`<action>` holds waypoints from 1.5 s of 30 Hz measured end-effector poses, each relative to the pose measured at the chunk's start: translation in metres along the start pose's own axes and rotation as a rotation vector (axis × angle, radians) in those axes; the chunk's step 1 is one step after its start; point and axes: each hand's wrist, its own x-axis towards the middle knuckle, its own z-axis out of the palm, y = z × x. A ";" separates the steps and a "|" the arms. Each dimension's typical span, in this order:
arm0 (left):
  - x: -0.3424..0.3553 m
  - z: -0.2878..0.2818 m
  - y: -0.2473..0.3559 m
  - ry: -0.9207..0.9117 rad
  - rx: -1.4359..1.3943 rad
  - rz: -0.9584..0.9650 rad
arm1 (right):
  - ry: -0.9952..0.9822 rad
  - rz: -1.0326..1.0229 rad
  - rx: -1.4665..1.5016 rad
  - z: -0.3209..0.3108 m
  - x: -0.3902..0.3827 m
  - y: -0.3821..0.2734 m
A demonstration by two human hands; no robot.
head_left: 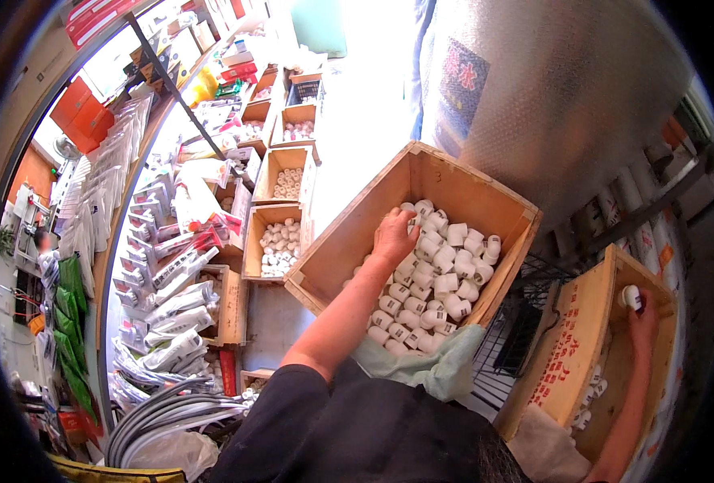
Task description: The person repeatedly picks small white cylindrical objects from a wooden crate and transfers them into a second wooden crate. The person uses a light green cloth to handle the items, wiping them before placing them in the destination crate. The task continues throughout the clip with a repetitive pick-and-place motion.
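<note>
A large wooden box in front of me holds a heap of white plastic pipe fittings, many of them elbows. My left hand reaches into it, palm down at the heap's left side. Its fingers are curled among the fittings, and what they close on is hidden. Off to the right, my right hand grips one white pipe fitting inside a second, tilted wooden box. Several more white fittings lie low in that box.
A pale green cloth hangs over the large box's near edge. Wooden bins of small white fittings line up on the left, beside bagged goods and coiled grey hoses. A black wire rack stands between the boxes. A bubble-wrapped roll rises behind.
</note>
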 end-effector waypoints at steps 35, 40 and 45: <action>-0.106 -0.013 0.167 -1.166 -1.515 -0.314 | -0.043 -1.003 -0.043 0.024 -0.108 -0.287; -0.107 -0.009 0.161 -1.156 -1.663 -0.478 | -0.083 -1.002 -0.020 0.028 -0.103 -0.288; -0.081 -0.026 0.135 -0.989 -1.381 -0.456 | -0.073 -0.893 -0.019 0.019 -0.105 -0.282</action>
